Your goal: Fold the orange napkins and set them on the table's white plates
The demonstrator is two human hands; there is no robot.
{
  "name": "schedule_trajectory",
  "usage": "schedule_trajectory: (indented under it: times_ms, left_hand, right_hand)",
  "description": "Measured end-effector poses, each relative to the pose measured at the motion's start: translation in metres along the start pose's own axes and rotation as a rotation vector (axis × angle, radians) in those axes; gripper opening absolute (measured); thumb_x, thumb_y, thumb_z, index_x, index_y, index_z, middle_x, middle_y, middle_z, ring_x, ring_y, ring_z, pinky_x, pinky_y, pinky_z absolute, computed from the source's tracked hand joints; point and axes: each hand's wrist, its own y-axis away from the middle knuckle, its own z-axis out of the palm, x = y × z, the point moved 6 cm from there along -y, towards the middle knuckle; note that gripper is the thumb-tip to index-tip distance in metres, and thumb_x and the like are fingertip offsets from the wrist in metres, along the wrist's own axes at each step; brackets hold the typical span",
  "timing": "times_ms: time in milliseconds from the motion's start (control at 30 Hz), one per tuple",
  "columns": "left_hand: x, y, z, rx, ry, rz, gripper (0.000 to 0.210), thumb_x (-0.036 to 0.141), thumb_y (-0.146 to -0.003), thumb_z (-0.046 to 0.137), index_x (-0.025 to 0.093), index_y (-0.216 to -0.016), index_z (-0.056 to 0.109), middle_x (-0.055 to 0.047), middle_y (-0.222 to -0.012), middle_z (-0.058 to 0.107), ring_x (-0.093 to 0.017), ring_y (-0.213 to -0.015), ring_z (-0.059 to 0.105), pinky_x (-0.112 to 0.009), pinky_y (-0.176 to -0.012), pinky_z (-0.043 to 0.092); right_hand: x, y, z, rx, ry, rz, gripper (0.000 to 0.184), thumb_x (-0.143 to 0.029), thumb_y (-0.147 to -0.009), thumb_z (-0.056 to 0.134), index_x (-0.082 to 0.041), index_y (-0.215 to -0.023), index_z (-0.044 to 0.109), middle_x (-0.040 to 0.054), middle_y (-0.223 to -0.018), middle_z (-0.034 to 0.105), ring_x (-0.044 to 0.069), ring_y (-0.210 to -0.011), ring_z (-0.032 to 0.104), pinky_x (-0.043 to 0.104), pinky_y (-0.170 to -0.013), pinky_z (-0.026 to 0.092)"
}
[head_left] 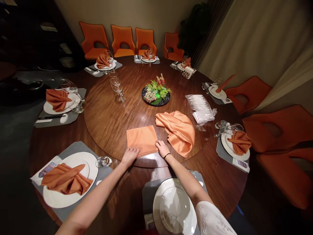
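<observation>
A folded orange napkin [141, 138] lies flat on the raised round turntable in front of me, its layered edge facing me. My left hand [131, 156] grips its near left corner, fingers bent over the edge. At its near right edge, my right hand [162, 148], with a dark band on the wrist, pinches the cloth. A loose heap of orange cloth [181, 133] lies just right of the napkin, close to my right hand. Below my arms, a stack of white plates [174, 205] rests on a grey placemat, with no napkin on it.
Around the table stand several place settings with folded napkins, such as the left plate [66, 204]. The turntable [102, 120] bears wine glasses [117, 86], a plant centrepiece [156, 91] and bagged white packets [200, 107]. Orange chairs [122, 39] line the wall and right side.
</observation>
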Motion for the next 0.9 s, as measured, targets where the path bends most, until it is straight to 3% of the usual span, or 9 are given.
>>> schedule_trajectory:
  times_ms: [67,167,267,333,433,600,700,800,900]
  left_hand:
    - [0.003,-0.002,0.006,-0.001,-0.008,-0.005,0.026,0.028,-0.09,0.046,0.017,-0.109,0.06,-0.017,-0.098,0.067,-0.031,-0.096,0.058,-0.042,-0.085,0.035]
    - [0.005,-0.006,0.007,0.004,-0.012,-0.004,0.044,0.054,-0.086,0.05,0.016,-0.107,0.06,-0.018,-0.102,0.065,-0.034,-0.099,0.056,-0.044,-0.086,0.035]
    - [0.01,-0.011,0.007,0.005,-0.004,-0.003,0.044,0.05,-0.081,0.056,0.014,-0.107,0.059,-0.02,-0.107,0.062,-0.036,-0.102,0.054,-0.045,-0.085,0.035]
    - [0.013,-0.014,0.008,0.006,0.003,-0.02,0.04,0.042,-0.08,0.057,0.013,-0.107,0.059,-0.02,-0.106,0.061,-0.036,-0.101,0.053,-0.047,-0.085,0.036]
    - [0.01,-0.013,0.005,0.007,0.018,-0.047,0.034,0.03,-0.077,0.058,0.014,-0.106,0.058,-0.019,-0.105,0.06,-0.035,-0.102,0.051,-0.046,-0.086,0.037]
    - [-0.023,0.008,-0.006,0.023,0.068,-0.094,0.028,0.015,-0.07,0.056,0.014,-0.098,0.056,-0.017,-0.105,0.058,-0.031,-0.103,0.05,-0.041,-0.088,0.04]
    - [-0.045,0.029,-0.001,0.029,0.33,-0.109,0.022,0.021,-0.069,0.058,0.017,-0.091,0.054,-0.009,-0.098,0.059,-0.024,-0.095,0.054,-0.035,-0.084,0.043]
    - [-0.061,0.042,0.019,-0.083,0.789,-0.173,0.025,0.03,-0.075,0.055,0.018,-0.097,0.054,0.0,-0.08,0.057,-0.017,-0.074,0.055,-0.028,-0.069,0.043]
    - [-0.069,0.038,0.024,-0.148,0.972,-0.229,0.033,0.036,-0.077,0.053,0.016,-0.103,0.052,0.005,-0.07,0.051,-0.014,-0.062,0.051,-0.025,-0.059,0.039]
  right_hand:
    - [-0.007,0.003,0.002,-0.058,0.089,-0.003,0.033,-0.013,-0.09,0.04,-0.022,-0.118,0.053,0.0124,-0.136,0.047,0.026,-0.118,0.042,0.038,-0.086,0.047]
    - [-0.024,0.007,-0.001,-0.063,0.173,-0.016,0.046,-0.02,-0.079,0.056,-0.016,-0.124,0.051,0.0184,-0.144,0.04,0.034,-0.127,0.034,0.052,-0.097,0.038]
    - [-0.046,0.005,-0.001,-0.043,0.174,-0.11,0.059,-0.028,-0.073,0.062,-0.013,-0.128,0.048,0.0206,-0.147,0.038,0.038,-0.136,0.025,0.061,-0.108,0.021]
    - [-0.054,-0.001,0.003,-0.065,0.141,-0.208,0.058,-0.025,-0.075,0.059,-0.014,-0.131,0.047,0.0192,-0.143,0.045,0.033,-0.136,0.03,0.059,-0.111,0.015]
    - [-0.043,-0.011,0.006,-0.098,0.045,-0.263,0.051,-0.014,-0.079,0.052,-0.017,-0.13,0.047,0.0145,-0.133,0.056,0.025,-0.13,0.043,0.053,-0.112,0.02]
    - [0.001,-0.002,0.0,-0.035,-0.297,-0.18,0.023,-0.014,-0.087,0.046,-0.019,-0.106,0.058,0.0081,-0.115,0.067,0.018,-0.11,0.06,0.035,-0.097,0.04]
    - [0.019,0.018,0.008,-0.045,-0.59,-0.034,0.013,-0.02,-0.083,0.054,-0.017,-0.096,0.057,0.0025,-0.087,0.067,0.015,-0.081,0.063,0.027,-0.076,0.046]
    - [0.024,0.032,0.023,-0.167,-0.858,0.092,0.017,-0.028,-0.081,0.058,-0.016,-0.091,0.053,-0.0028,-0.071,0.058,0.011,-0.062,0.055,0.021,-0.06,0.042]
    - [0.025,0.028,0.019,-0.212,-0.825,0.125,0.016,-0.03,-0.085,0.054,-0.018,-0.092,0.05,-0.0058,-0.064,0.051,0.009,-0.056,0.049,0.02,-0.057,0.039]
